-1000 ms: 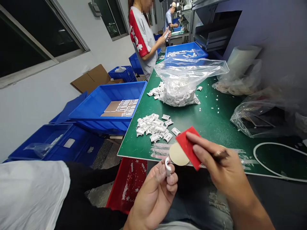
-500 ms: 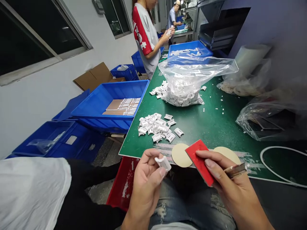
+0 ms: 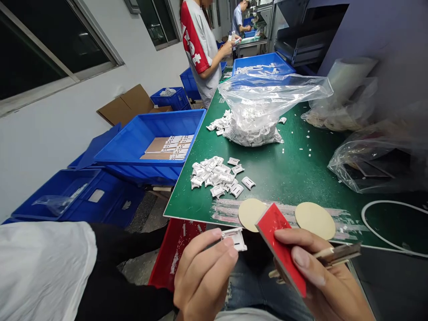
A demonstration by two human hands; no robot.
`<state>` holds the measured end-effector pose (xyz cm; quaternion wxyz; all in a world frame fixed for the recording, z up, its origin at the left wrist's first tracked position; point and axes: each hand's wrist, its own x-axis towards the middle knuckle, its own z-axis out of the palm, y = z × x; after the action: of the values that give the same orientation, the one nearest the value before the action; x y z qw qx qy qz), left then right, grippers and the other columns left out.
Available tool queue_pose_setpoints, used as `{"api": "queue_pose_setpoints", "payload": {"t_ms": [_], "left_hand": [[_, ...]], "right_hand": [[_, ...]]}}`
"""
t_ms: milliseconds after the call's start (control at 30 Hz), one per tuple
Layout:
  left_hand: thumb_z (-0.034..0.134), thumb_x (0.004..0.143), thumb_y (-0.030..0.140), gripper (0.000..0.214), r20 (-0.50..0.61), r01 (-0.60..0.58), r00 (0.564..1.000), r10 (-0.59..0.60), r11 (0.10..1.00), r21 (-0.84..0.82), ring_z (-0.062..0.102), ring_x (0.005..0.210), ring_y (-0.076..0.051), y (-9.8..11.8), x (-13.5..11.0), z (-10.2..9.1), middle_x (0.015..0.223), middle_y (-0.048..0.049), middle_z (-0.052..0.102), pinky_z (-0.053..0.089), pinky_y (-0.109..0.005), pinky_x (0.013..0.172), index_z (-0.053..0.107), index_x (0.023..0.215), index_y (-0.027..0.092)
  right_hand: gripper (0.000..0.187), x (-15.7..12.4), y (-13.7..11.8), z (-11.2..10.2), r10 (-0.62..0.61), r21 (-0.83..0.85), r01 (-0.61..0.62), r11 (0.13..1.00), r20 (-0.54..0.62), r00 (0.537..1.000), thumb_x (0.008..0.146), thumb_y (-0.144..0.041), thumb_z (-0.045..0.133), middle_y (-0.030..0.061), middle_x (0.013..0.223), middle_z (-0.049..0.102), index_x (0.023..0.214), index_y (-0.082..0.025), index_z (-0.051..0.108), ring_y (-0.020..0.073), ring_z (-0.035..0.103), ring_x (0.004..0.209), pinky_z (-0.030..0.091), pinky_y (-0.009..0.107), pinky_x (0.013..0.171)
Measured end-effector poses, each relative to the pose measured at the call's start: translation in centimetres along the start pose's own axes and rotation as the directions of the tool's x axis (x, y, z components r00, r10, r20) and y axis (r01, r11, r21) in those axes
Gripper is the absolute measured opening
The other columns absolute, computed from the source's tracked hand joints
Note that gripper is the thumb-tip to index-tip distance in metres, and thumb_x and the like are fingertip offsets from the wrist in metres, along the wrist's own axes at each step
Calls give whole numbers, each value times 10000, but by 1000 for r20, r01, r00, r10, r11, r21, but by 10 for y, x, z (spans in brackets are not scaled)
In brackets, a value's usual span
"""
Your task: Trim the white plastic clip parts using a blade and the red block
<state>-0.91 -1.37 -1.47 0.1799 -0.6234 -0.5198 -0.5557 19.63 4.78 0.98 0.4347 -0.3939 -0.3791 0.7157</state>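
One clip (image 3: pixel 236 238) pinched, dozens more heaped on the surface (image 3: pixel 294 178)

The left hand (image 3: pixel 202 278) pinches the clip between thumb and fingertips, just above the surface's near edge. The clip looks like thin white plastic: very light and fairly stiff, though its slender walls could flex or crack under a hard squeeze, and its smooth faces may slip. Its outer edges look like the best place to take hold.

The right hand (image 3: pixel 323 278) is curled closed, with its fingers pressed against a red card (image 3: pixel 280 245) and a metal tool (image 3: pixel 341 253) tucked in the same grip. The card looks thin and stiff, so its flat faces should give a firm hold.

Counted, there is one clip in hand, one card and one tool. Two tan discs (image 3: pixel 251 215) lie on the surface near its front edge, one on each side of the card as seen from the head camera. Beyond them is one heap (image 3: pixel 214 174) of similar white parts, too many to count exactly, with a few lying just beside it. One clear bag (image 3: pixel 254 113) farther along holds many more.
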Motion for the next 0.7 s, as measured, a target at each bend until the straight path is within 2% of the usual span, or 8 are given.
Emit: {"api": "queue_pose_setpoints", "payload": {"t_ms": [67, 133, 233, 300, 367, 433, 600, 700], "left_hand": [[785, 921, 36, 188, 71, -125, 990, 125, 992, -7, 862, 935, -234, 1, 2, -2, 984, -40, 877, 754, -352, 867, 822, 1046, 170], [792, 946, 95, 170, 82, -96, 991, 104, 991, -91, 867, 917, -247, 2, 2, 1, 976, -38, 878, 757, -375, 856, 825, 1078, 198], [851, 905, 103, 172, 15, 197, 979, -205, 915, -353, 851, 803, -215, 5, 4, 12, 863, 3, 850, 746, -354, 810, 813, 999, 242], [893, 853, 72, 203, 103, 429, 889, -446, 734, -527, 844, 787, -198, 9, 6, 18, 803, 17, 821, 726, -300, 771, 791, 925, 232], [926, 826, 87, 212, 216, 555, 799, -561, 552, -623, 846, 791, -192, 12, 8, 20, 765, 25, 803, 706, -255, 735, 779, 876, 231], [943, 812, 104, 214, 267, 579, 772, -577, 465, -669, 842, 777, -187, 14, 8, 19, 750, 29, 801, 703, -255, 741, 782, 858, 237], [948, 818, 128, 188, 266, 630, 724, -637, 453, -631, 831, 754, -166, 16, 4, 17, 750, 30, 800, 683, -226, 726, 797, 836, 239], [949, 816, 135, 187, 216, 616, 726, -653, 478, -626, 843, 780, -192, 17, 3, 17, 743, 35, 799, 700, -265, 752, 793, 825, 236]], "right_hand": [[292, 7, -2, -3, -52, -60, 60, 996, 126, 991, 789, -607, 937, 74, 1047, 894, 976, -383, 934, 289, 837, 909, 682, 336, 746], [452, 20, -3, -3, -74, -126, 102, 987, 211, 975, 668, -581, 1022, 71, 956, 891, 1051, -359, 931, 326, 835, 863, 692, 403, 767], [421, 40, -3, 3, -139, -191, 141, 971, 25, 990, 801, -552, 955, 8, 847, 873, 1192, -409, 890, 278, 828, 872, 680, 382, 841], [378, 45, -4, 9, -182, -241, 178, 954, 7, 983, 861, -602, 878, 50, 970, 900, 1159, -370, 906, 317, 834, 977, 684, 384, 791], [373, 45, -9, 16, -219, -339, 224, 914, 51, 974, 867, -570, 870, 94, 1137, 899, 1136, -317, 920, 361, 829, 1063, 691, 396, 762], [300, 43, -15, 21, -266, -404, 251, 880, 20, 964, 895, -468, 867, 70, 1176, 897, 1152, -320, 916, 335, 835, 1044, 694, 404, 830], [203, 41, -26, 25, -179, -358, 219, 908, 143, 973, 847, -429, 917, 32, 898, 904, 1019, -323, 940, 253, 822, 736, 668, 330, 665], [231, 42, -28, 25, -179, -312, 222, 924, 160, 971, 899, -515, 851, 42, 859, 893, 994, -325, 943, 281, 829, 782, 683, 398, 768]]}}
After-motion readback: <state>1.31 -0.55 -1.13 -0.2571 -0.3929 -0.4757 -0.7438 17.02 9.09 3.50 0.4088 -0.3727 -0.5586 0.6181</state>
